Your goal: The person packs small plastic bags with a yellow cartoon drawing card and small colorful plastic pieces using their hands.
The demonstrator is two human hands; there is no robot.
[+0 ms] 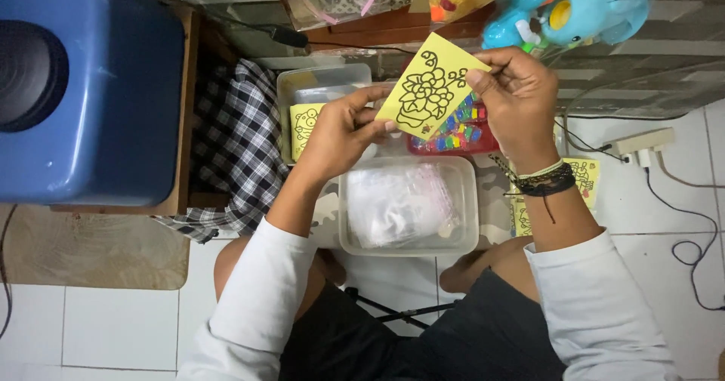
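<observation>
Both hands hold up a yellow rectangular card printed with a black flower outline [429, 88], tilted, above the containers on the floor. The left hand [341, 130] pinches the card's lower left edge between thumb and fingertips; the right hand [517, 94], with dark braided bands at the wrist, grips its upper right corner. Directly below the card lies a red tray of small multicoloured pieces [462, 133]. Nearer the person sits a clear plastic tub holding small transparent bags [408, 206]. Behind the left hand stands another clear plastic box [321, 85] with a second yellow printed card [303, 124] leaning at its front. More yellow cards [585, 175] lie on the white tiled floor [121, 324] beside the right wrist.
</observation>
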